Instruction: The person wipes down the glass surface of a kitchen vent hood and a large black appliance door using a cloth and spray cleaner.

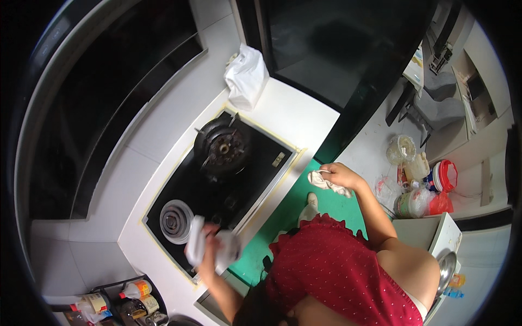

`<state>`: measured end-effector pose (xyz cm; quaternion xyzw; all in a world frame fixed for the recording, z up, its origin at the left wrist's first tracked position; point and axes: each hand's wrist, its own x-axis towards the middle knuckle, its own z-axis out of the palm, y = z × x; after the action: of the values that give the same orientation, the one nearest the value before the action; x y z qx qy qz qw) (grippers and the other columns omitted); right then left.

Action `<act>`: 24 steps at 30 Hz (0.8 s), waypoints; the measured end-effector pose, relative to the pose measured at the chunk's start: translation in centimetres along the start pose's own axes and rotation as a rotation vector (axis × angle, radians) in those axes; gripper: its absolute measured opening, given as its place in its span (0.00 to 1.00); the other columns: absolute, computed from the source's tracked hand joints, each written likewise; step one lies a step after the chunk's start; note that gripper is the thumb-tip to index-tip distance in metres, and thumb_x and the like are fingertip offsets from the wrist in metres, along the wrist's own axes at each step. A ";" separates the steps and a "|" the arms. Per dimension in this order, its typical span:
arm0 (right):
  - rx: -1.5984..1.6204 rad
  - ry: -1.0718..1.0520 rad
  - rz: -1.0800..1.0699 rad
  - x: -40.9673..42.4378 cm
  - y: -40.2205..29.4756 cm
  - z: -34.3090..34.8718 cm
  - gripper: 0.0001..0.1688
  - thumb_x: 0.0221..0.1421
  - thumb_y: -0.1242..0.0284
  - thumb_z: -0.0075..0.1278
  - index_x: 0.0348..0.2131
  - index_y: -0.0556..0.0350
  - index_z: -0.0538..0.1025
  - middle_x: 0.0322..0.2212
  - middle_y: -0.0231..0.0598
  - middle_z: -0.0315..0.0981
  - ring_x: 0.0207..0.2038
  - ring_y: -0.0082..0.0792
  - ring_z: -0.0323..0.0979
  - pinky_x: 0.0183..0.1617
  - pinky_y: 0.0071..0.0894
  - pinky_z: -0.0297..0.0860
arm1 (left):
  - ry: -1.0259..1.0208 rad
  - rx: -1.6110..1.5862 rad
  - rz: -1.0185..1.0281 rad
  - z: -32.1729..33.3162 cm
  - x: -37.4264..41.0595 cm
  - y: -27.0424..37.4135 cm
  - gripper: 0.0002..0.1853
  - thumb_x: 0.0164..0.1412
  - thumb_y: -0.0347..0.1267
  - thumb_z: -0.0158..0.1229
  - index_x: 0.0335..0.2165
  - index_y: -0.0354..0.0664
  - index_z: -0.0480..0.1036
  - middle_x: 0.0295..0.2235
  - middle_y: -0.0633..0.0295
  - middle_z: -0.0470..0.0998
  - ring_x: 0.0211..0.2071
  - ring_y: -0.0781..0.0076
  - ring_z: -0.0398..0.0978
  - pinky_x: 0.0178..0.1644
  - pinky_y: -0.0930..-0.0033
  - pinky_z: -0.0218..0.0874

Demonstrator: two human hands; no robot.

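My left hand (211,248) grips what looks like a white spray bottle (197,244) over the near-left end of the black gas cooktop (244,187). Motion blurs both the hand and the bottle. A crumpled off-white cloth (318,179) is bunched in my right hand (340,176), held above the green floor off the counter's front edge. On the cooktop, the far burner (223,146) has a dark, stained grate with prongs. Around the other burner (176,222) is a silvery ring, partly covered by the bottle.
A white plastic bag (246,77) stands on the white counter (297,108) past the cooktop. Bottles of condiments (136,289) fill a black rack at lower left. The dark range hood (122,102) overhangs the left side. Tubs and bags (412,199) sit on the floor at right.
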<state>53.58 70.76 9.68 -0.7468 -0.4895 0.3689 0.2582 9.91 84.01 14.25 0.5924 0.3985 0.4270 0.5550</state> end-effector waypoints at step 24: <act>1.042 0.560 0.035 0.0 13.6 -16.8 0.17 0.63 0.75 0.40 0.47 0.60 0.75 0.36 0.30 0.77 0.35 0.21 0.74 0.43 0.22 0.70 | -0.488 -0.431 0.261 53.4 26.6 10.6 0.09 0.59 0.32 0.63 0.28 0.35 0.75 0.22 0.62 0.77 0.20 0.81 0.71 0.28 0.75 0.62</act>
<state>74.41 65.13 9.52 -0.5985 -0.1447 0.3539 0.7041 69.00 91.47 25.52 0.5922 0.0760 0.4144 0.6869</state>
